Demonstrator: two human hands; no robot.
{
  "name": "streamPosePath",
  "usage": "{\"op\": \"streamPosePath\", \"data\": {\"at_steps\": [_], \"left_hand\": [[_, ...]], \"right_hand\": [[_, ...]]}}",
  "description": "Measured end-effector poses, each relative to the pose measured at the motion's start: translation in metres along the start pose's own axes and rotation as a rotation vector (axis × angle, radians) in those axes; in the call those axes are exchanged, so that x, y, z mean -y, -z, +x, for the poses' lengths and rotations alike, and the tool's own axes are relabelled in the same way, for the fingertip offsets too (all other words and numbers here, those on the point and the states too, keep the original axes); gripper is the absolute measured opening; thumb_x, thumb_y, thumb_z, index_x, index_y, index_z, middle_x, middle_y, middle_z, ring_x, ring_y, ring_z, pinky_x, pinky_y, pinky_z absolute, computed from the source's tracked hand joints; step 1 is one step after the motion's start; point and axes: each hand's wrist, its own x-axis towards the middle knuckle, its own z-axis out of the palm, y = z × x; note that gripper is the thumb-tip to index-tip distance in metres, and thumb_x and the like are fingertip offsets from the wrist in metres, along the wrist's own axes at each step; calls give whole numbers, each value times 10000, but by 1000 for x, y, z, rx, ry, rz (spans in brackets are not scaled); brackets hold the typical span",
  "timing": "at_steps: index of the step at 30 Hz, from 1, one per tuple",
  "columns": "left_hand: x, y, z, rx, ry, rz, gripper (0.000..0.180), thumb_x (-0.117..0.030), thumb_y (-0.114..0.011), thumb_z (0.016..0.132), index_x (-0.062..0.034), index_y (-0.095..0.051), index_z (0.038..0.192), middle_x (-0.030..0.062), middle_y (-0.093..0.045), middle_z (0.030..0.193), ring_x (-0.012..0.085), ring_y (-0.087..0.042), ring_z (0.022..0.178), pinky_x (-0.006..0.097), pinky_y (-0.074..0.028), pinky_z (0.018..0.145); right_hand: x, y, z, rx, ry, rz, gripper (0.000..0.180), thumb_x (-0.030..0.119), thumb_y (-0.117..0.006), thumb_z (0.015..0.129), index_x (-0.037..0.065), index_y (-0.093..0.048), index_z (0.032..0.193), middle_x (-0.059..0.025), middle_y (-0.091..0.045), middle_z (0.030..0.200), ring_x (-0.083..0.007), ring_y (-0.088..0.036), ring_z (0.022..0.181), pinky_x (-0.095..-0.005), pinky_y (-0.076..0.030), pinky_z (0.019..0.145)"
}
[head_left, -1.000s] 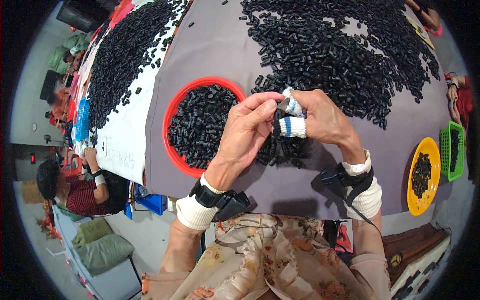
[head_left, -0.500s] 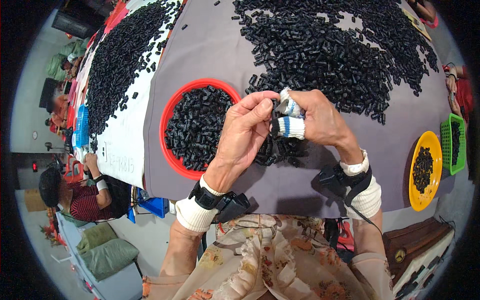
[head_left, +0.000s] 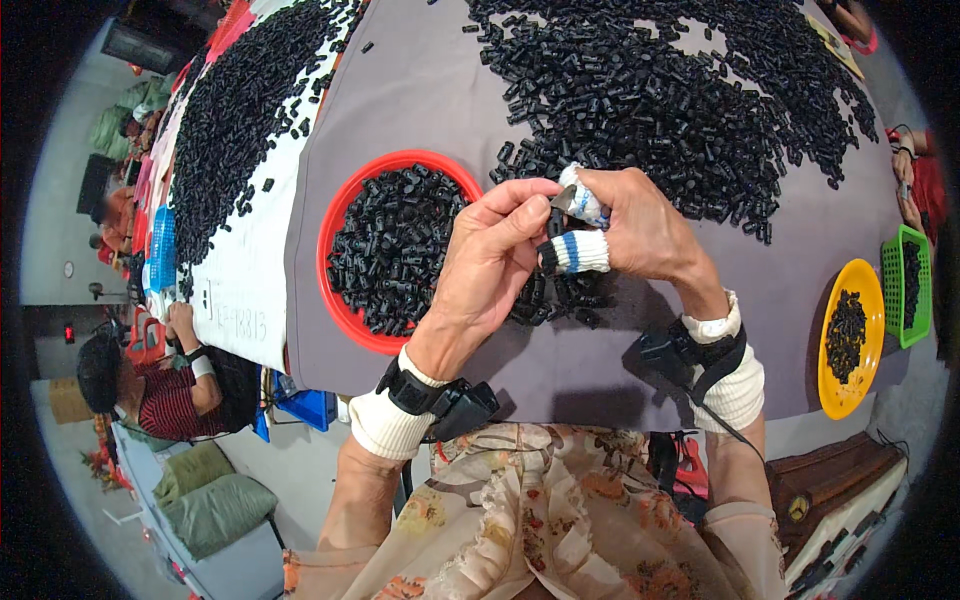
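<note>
In front of my body the two hands meet over the table. My left hand point(head_left: 495, 245) is closed in a pinch, thumb and forefinger together, at a small black plastic part point(head_left: 555, 222) that is mostly hidden between the hands. My right hand point(head_left: 648, 225) is closed too, its forefinger and thumb wrapped in white knit covers with blue stripes. From its grip a small grey blade point(head_left: 565, 197) juts out against the left fingertips. A red basin point(head_left: 326, 262) full of black parts stands just left of my left hand. Below both hands lies a small heap of loose parts point(head_left: 560, 300).
A big pile of black parts point(head_left: 640, 110) covers the far table; another pile point(head_left: 250, 110) lies on the white sheet at left. At right are a yellow plate point(head_left: 842, 395) and a green basket point(head_left: 920, 320) with parts. Other people sit around, one in a striped shirt point(head_left: 185, 405).
The hands hold nearly the same pose. The grey blade shows more clearly at the left fingertips, and the right fingers have shifted slightly.
</note>
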Motion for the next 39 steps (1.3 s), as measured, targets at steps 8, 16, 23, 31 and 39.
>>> {"op": "streamPosePath", "data": {"at_steps": [8,16,23,31,39], "left_hand": [[2,2,1,-7,-3,-1,176,-97,-575,855,-1,-585,1002,-3,-555,842,63,-472,750,202,-404,688],[0,1,-1,-31,-11,37,192,-101,-572,858,-2,-587,1021,-8,-562,832,51,-472,708,190,-402,619],[3,0,0,-43,-19,105,192,-111,-568,862,1,-602,1014,2,-579,859,46,-484,701,177,-399,586],[1,-4,-2,-21,-43,78,195,-99,-546,872,12,-589,1027,26,-591,888,69,-530,748,198,-436,639],[1,2,-2,73,-42,10,196,-87,-528,879,18,-575,1038,56,-607,936,100,-579,812,233,-485,713]], "right_hand": [[-4,-3,-2,-57,9,47,441,350,-743,629,-1,-496,730,-131,-528,599,-255,-497,519,-353,-396,521],[-2,-3,0,-17,2,23,446,359,-732,640,-10,-497,729,-139,-522,594,-247,-490,513,-349,-400,522],[-5,-3,-2,15,-3,75,402,342,-720,666,2,-520,743,-118,-515,596,-211,-471,517,-339,-395,518],[-1,-4,-4,1,-17,39,404,330,-730,654,0,-506,722,-128,-502,575,-247,-482,500,-346,-381,493],[2,-3,-2,-30,-3,4,379,307,-727,648,-7,-535,740,-132,-501,567,-207,-459,490,-331,-390,505]]}}
